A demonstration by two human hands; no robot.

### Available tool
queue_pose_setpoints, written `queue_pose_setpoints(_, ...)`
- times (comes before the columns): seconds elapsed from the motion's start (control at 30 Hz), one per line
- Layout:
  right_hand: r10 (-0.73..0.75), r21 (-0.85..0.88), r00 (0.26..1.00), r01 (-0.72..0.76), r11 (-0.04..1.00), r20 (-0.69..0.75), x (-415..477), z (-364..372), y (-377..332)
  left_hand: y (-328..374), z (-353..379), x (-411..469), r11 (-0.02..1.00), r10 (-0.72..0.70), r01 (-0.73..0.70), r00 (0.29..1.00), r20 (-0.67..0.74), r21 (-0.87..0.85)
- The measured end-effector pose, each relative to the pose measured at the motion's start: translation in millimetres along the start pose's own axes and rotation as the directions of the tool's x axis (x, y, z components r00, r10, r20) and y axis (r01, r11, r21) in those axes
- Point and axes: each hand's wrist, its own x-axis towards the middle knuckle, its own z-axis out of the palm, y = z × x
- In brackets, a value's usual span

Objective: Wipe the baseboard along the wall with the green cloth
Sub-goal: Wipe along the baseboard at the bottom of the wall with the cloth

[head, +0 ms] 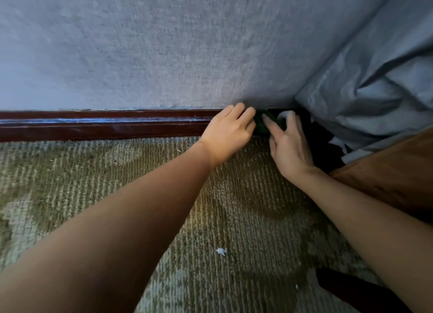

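Observation:
A dark red-brown wooden baseboard runs along the foot of the grey textured wall. The dark green cloth is bunched against the baseboard near the corner, mostly hidden between my hands. My left hand grips the cloth's left side with curled fingers against the baseboard. My right hand holds the cloth's right side, with the index finger laid across it. The baseboard behind the hands is hidden.
Beige-green looped carpet covers the floor, with a small white scrap on it. A grey curtain hangs at the right, with dark items beneath it. A brown cushion-like surface lies at the right edge.

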Motion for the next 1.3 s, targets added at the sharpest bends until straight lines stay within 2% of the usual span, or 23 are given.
queue_pose_setpoints(0.23,-0.111,0.014,0.993,0.112,0.994,-0.042,-1,1,3,4,0,1,0.996,-0.032,0.034,0.999,0.023,-0.078)
queue_pose_setpoints(0.5,-0.013,-0.016,1.000,0.013,1.000,0.010,5,-3,-3,8,-12,1,0.993,-0.075,0.082,0.994,0.081,-0.084)
queue_pose_setpoints(0.57,-0.047,-0.069,0.998,0.049,0.996,0.034,3,-5,-2,9,-14,-2,0.993,-0.083,0.088,0.994,0.070,-0.076)
queue_pose_setpoints(0.67,-0.066,-0.088,0.998,0.065,0.994,-0.017,1,-12,-5,6,-17,-1,0.996,-0.080,0.081,0.996,0.032,-0.031)
queue_pose_setpoints(0.77,-0.057,-0.091,0.996,0.051,0.995,-0.074,7,-18,-5,4,-20,10,0.990,-0.133,0.134,0.991,0.022,-0.037)
queue_pose_setpoints(0.87,-0.022,0.036,0.992,0.026,0.999,-0.121,13,-17,-4,6,-18,15,0.991,-0.132,0.133,0.991,0.019,-0.028)
queue_pose_setpoints(0.93,-0.064,-0.061,0.983,0.055,0.997,-0.172,14,-14,-1,8,-15,15,0.993,-0.115,0.115,0.993,0.028,-0.010)
queue_pose_setpoints(1.0,-0.072,-0.045,0.981,0.065,0.997,-0.181,12,-13,-1,7,-14,15,0.994,-0.104,0.105,0.994,0.029,-0.008)
queue_pose_setpoints(1.17,-0.006,0.103,0.992,0.018,0.994,-0.124,11,-10,-3,1,-13,11,0.999,-0.031,0.031,1.000,0.002,0.012)
queue_pose_setpoints(1.23,-0.040,-0.001,0.995,0.040,0.999,-0.088,9,-8,-3,-2,-15,8,1.000,-0.014,0.014,1.000,0.015,0.016)
queue_pose_setpoints(1.3,-0.095,-0.067,0.989,0.087,0.994,-0.115,8,-8,-5,-4,-18,4,1.000,-0.015,0.015,1.000,0.022,0.012)
